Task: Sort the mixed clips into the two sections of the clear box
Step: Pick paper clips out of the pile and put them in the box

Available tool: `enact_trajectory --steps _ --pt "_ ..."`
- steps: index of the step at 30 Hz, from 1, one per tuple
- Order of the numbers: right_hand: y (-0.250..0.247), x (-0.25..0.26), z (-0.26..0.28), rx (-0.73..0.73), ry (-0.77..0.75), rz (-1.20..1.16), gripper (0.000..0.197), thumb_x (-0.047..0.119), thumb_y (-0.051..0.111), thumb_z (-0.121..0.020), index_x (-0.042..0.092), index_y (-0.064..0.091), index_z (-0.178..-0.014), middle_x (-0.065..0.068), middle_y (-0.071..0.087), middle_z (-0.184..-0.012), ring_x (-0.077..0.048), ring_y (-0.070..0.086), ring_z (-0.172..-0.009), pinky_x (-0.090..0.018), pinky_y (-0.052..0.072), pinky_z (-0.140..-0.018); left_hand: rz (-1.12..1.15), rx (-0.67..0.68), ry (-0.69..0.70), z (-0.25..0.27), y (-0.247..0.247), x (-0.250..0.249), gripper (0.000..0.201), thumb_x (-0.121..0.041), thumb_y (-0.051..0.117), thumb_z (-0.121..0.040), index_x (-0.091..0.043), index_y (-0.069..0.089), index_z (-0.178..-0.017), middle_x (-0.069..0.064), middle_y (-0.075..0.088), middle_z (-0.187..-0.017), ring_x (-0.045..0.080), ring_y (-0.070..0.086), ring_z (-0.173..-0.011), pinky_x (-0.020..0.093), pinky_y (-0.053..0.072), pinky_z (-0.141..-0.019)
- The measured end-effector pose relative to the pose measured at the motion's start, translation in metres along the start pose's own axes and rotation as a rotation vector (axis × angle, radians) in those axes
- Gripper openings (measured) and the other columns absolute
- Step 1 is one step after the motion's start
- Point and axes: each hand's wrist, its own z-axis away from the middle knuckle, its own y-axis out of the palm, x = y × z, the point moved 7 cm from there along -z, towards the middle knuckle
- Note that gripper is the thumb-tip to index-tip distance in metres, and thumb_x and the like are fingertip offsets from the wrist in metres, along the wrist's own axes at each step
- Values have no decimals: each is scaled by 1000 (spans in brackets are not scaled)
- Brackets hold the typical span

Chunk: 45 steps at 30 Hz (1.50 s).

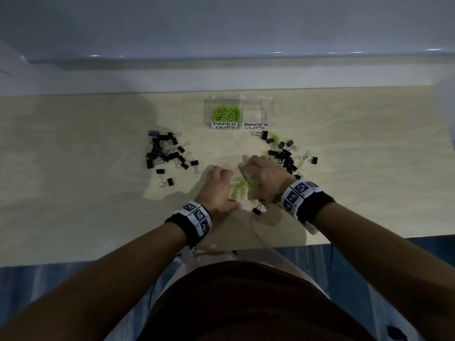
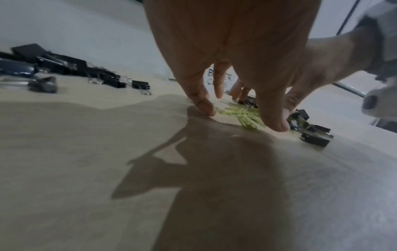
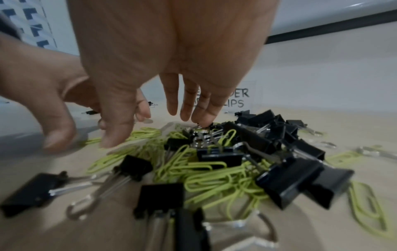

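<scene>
I see my left hand [image 1: 219, 190] with fingers [image 2: 203, 100] spread, tips down on the counter [image 1: 98, 193] around loose green paper clips [image 1: 240, 187]. My right hand [image 1: 262, 178] reaches, fingers apart, into the mixed pile [image 3: 214, 161]. The clear box [image 1: 238, 112] sits beyond, its paper-clip section part filled.

A pale, light-wood-grain tabletop [image 1: 86, 156] is occupying the middle of the head view, its near edge running across the lower part of the scene. Beyond its far edge a glossy pale grey-white wall panel [image 1: 221, 25] is rising, catching small highlights along a dark horizontal ledge [image 1: 172, 60]. Below the near edge a blue-grey plank-patterned floor [image 1: 37, 286] is showing. Lighting is appearing dim overall, with soft shadows lying across the tabletop at left and centre.
</scene>
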Motion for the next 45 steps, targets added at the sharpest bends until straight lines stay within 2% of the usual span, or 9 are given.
enact_trajectory --steps 3,8,14,23,27,30,34,38,45 --pt "3 8 -5 63 8 128 90 40 80 -61 13 36 -134 -8 38 -129 -25 36 -114 -36 38 -96 -14 -39 -39 -2 5 -7 84 -42 80 -65 -5 40 -129 16 35 -126 30 34 -119 38 39 -102" --pt "-4 21 -9 76 1 30 51 13 70 -76 4 50 -121 -14 46 -118 -30 50 -104 -34 42 -87 126 -59 -25 -9 9 -13 47 -23 75 -74 -3 56 -112 15 49 -114 30 48 -107 34 40 -90" --pt "-9 20 -16 21 -6 -63 21 -2 59 -74 2 59 -94 -16 53 -95 -32 55 -82 -41 48 -71 133 -113 15 -17 -2 -13 13 -10 65 -82 -4 64 -93 14 56 -99 31 55 -92 38 45 -81" --pt "-12 -12 -25 -51 192 -300 21 -1 65 -74 20 64 -69 2 62 -80 -16 60 -76 -31 54 -77 -229 -45 129 -29 -18 -12 26 9 45 -83 1 52 -107 19 51 -111 34 47 -106 41 43 -86" --pt "-20 -24 -24 -99 293 -494 12 1 71 -73 13 72 -70 2 69 -75 -10 62 -73 -21 51 -77 -178 -23 113 -35 -29 -2 18 4 47 -86 2 54 -102 19 55 -105 33 53 -99 38 42 -81" --pt "-40 -31 -28 -202 340 -689 11 1 71 -75 10 71 -69 -2 72 -72 -5 63 -60 -18 52 -61 52 -106 53 -37 -55 2 10 -7 52 -91 -1 58 -95 16 60 -96 30 56 -90 35 44 -77" --pt "-90 -33 -50 -389 330 -816 12 -5 67 -76 5 68 -70 -6 71 -73 -11 66 -64 -22 56 -64 231 -298 5 -54 -110 0 11 -9 56 -90 -1 63 -90 12 66 -91 25 59 -84 33 47 -78" --pt "-139 -35 -84 -646 350 -773 30 -3 66 -69 23 61 -54 1 67 -62 -11 64 -59 -26 55 -63 204 -430 -64 -87 -156 1 13 -9 55 -87 2 63 -87 20 67 -92 32 61 -86 34 45 -74" --pt "-142 -35 -107 -602 399 -656 11 7 69 -78 18 69 -79 1 69 -84 -11 62 -74 -13 45 -61 38 -377 -118 -102 -163 -1 29 -13 60 -87 -5 60 -115 17 55 -121 34 56 -108 35 42 -91"
